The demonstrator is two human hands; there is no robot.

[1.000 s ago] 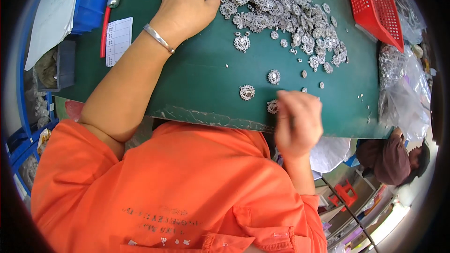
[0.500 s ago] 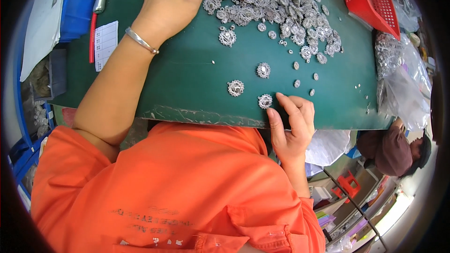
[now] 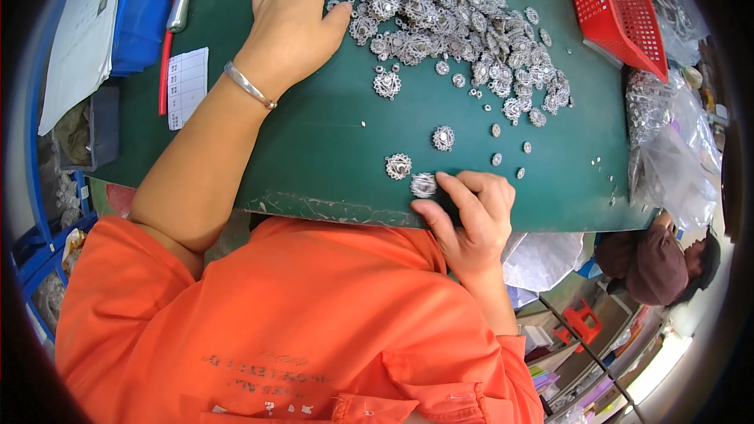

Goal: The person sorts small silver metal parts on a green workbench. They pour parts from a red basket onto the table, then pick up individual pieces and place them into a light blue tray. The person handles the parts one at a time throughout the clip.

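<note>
Silver rosette (image 3: 423, 184) sits pinched under the right hand's (image 3: 471, 216) fingertips at the mat (image 3: 330, 141) edge; left hand (image 3: 294, 20) lies flat, fingers together, beside the pile (image 3: 463, 39).

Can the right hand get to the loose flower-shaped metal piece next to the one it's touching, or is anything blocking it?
Probably yes. The right hand rests at the near edge of the green mat, fingertips on one silver piece. The neighbouring flower-shaped piece lies just to its left on bare mat, with nothing between them.
</note>
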